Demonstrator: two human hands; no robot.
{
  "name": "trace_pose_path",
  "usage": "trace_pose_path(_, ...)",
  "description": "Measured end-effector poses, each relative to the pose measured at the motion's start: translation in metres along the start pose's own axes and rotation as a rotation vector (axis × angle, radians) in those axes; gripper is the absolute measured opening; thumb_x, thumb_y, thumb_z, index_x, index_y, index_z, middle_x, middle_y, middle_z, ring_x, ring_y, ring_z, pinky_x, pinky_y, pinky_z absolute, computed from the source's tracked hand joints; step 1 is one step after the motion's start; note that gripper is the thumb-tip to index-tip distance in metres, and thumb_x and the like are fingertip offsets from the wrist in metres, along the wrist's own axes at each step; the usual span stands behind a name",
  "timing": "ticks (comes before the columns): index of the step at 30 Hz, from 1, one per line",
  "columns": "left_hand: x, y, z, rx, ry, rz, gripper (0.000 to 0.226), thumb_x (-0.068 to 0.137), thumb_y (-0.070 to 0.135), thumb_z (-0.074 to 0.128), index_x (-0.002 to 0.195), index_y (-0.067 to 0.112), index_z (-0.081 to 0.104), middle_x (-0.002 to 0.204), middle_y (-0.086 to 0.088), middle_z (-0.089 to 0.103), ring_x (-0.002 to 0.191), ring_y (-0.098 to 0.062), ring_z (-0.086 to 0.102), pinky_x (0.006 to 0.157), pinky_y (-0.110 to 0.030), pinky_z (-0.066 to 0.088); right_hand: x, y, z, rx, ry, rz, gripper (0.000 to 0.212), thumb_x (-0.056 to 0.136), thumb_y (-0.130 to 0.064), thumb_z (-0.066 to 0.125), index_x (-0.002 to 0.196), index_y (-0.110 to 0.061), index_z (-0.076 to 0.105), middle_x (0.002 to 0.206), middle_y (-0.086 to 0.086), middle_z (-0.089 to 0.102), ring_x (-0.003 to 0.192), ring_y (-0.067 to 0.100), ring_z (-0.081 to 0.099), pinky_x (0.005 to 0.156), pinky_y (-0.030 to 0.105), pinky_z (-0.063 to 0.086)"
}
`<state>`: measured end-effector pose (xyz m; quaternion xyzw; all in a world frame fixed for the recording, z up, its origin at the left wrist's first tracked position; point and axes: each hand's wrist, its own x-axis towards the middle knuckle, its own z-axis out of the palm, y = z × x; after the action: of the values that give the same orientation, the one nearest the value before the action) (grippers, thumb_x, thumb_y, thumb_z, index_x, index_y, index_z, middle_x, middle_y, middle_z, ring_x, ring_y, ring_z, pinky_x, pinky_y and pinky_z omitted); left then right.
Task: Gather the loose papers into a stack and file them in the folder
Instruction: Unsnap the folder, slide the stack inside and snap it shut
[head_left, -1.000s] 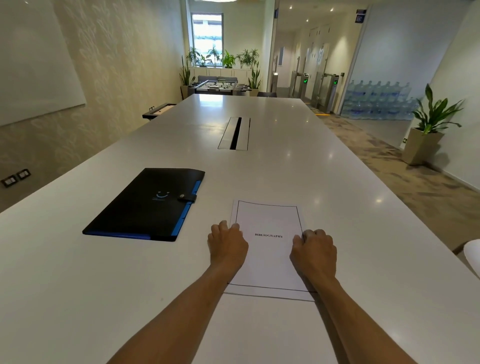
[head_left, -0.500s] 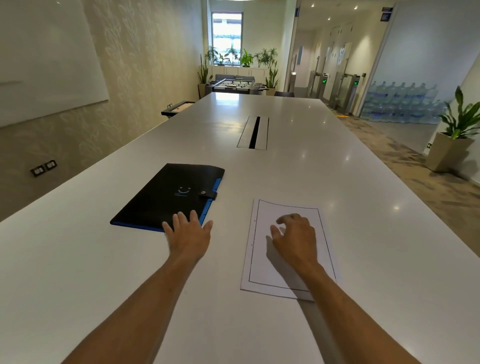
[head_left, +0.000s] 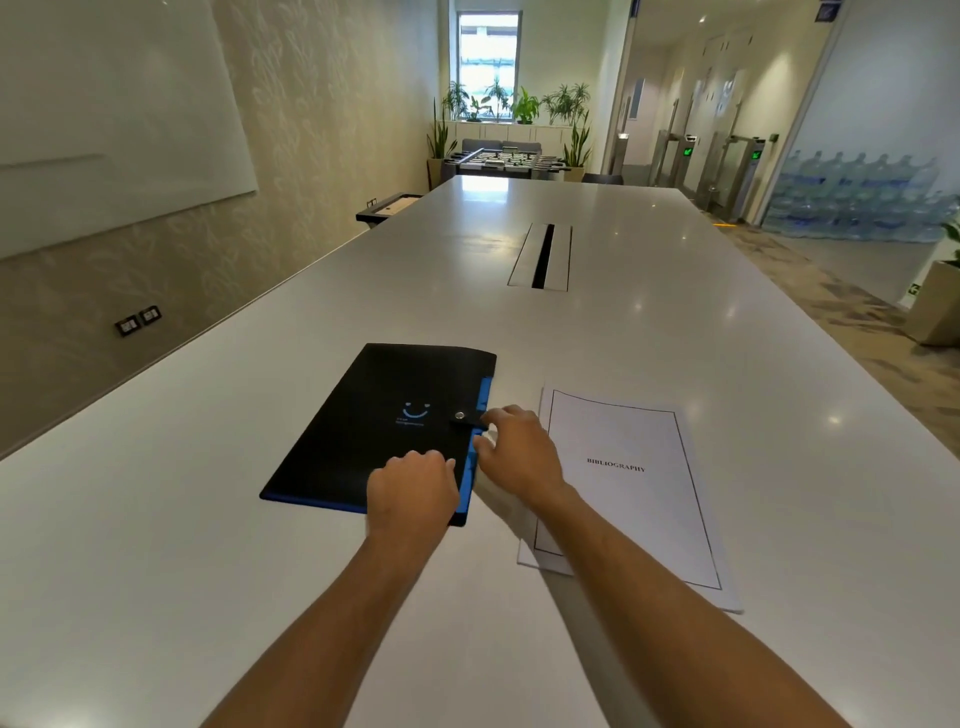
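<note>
1. The folder (head_left: 384, 426) is black with blue edges. It lies flat and shut on the white table (head_left: 156, 519). It has a little blue smile on the front and a strap with a round snap (head_left: 460, 415) on its right side.
2. The papers (head_left: 631, 488) sit in one neat stack just to the right of the folder. The top page has a thin black box drawn on it and the word BIBLIOGRAPHY in the middle.
3. The left hand (head_left: 413, 488) rests on the near right corner of the folder. Its fingers are curled down. It presses but grabs nothing.
4. The right hand (head_left: 519, 457) is at the folder's right edge, by the strap. Its fingers are bent and a little apart, touching the blue edge. I cannot tell if it grips the strap.
</note>
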<state>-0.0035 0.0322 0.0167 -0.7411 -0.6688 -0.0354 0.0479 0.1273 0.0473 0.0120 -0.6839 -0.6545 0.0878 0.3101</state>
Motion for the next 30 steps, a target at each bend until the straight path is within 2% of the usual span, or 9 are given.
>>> trace_pose_path(5,0.014,-0.016,0.010,-0.040,0.139,0.103,0.029,0.098,0.039,0.038,0.100,0.019,0.058,0.089,0.001,0.062,0.078,-0.013,0.055,0.070,-0.028,0.045,0.009,-0.006,0.013,0.003,-0.041,0.019,0.030,0.090,-0.029,0.060,0.116,-0.013,0.060,0.114,0.006,0.059,0.103,0.018,0.054,0.085,0.030,0.050)
trace_pose_path(9,0.027,-0.026,0.031,-0.168,0.221,0.207,0.027,0.094,0.042,0.046,0.108,0.024,0.059,0.108,0.001,0.062,0.103,-0.015,0.054,0.089,-0.034,0.044,0.019,-0.007,0.021,-0.063,-0.054,0.048,0.030,0.090,-0.034,0.060,0.112,-0.014,0.059,0.115,0.007,0.055,0.099,0.019,0.055,0.086,0.032,0.051)
trace_pose_path(11,0.030,-0.028,0.039,-0.240,0.176,0.199,0.034,0.095,0.043,0.043,0.122,0.025,0.054,0.130,-0.001,0.055,0.127,-0.018,0.044,0.108,-0.045,0.033,0.025,-0.010,0.024,-0.113,-0.064,0.059,0.031,0.091,-0.035,0.058,0.113,-0.013,0.058,0.117,0.009,0.054,0.100,0.021,0.054,0.085,0.034,0.050)
trace_pose_path(13,0.031,-0.029,0.042,-0.257,0.094,0.188,0.044,0.098,0.043,0.036,0.137,0.025,0.043,0.149,-0.002,0.040,0.143,-0.020,0.025,0.115,-0.053,0.015,0.032,-0.013,0.026,-0.163,-0.067,0.060,0.033,0.092,-0.037,0.056,0.115,-0.013,0.057,0.119,0.012,0.053,0.103,0.024,0.054,0.086,0.036,0.049)
trace_pose_path(18,0.035,-0.030,0.041,-0.277,-0.053,0.204,0.051,0.101,0.043,0.022,0.150,0.028,0.022,0.160,0.000,0.020,0.149,-0.020,0.006,0.115,-0.058,0.000,0.040,-0.019,0.031,-0.266,-0.039,0.051,0.038,0.091,-0.043,0.057,0.114,-0.014,0.057,0.117,0.015,0.054,0.103,0.028,0.054,0.080,0.035,0.047)
trace_pose_path(24,0.041,-0.031,0.045,-0.251,-0.126,0.225,0.054,0.101,0.042,0.015,0.152,0.024,0.012,0.162,0.000,0.009,0.149,-0.020,-0.002,0.115,-0.059,-0.004,0.048,-0.016,0.030,-0.335,-0.019,0.028,0.046,0.089,-0.050,0.057,0.112,-0.011,0.058,0.109,0.014,0.059,0.096,0.025,0.057,0.074,0.030,0.044)
trace_pose_path(30,0.043,-0.031,0.045,-0.262,-0.151,0.228,0.055,0.101,0.042,0.015,0.153,0.022,0.009,0.162,0.000,0.005,0.148,-0.020,-0.005,0.114,-0.059,-0.007,0.046,-0.021,0.029,-0.444,0.020,-0.121,0.032,0.098,-0.036,0.048,0.098,-0.006,0.062,0.092,0.012,0.064,0.081,0.021,0.062,0.074,0.031,0.052)
